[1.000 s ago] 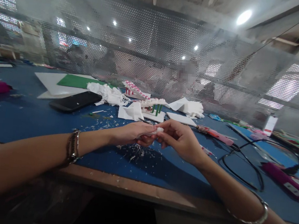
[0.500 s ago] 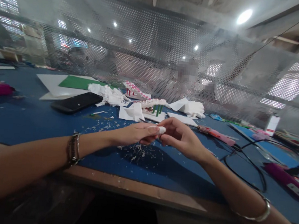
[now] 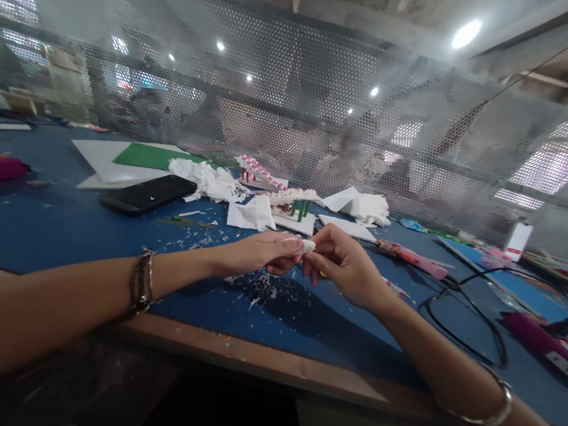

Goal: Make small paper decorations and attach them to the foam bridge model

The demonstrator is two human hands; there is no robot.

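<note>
My left hand [image 3: 258,253] and my right hand [image 3: 342,265] meet above the blue table [image 3: 52,224], a little past its near edge. Between their fingertips sits a small white piece [image 3: 305,245], pinched by the left thumb and forefinger and touched by the right fingers, which are curled round it. Small white scraps [image 3: 261,288] lie on the table right under the hands. Beyond them stands a small model with green posts [image 3: 298,208] on a white base.
A black phone [image 3: 148,194], white and green sheets [image 3: 133,156], crumpled white paper [image 3: 207,180] and paper pieces [image 3: 359,207] lie further back. A pink tool [image 3: 410,256], black cable [image 3: 460,310] and a magenta device [image 3: 543,340] are at the right. A perforated screen [image 3: 296,87] closes the far side, people behind it.
The right hand's fingers have curled closer onto the white piece; both hands stay in nearly the same place.
</note>
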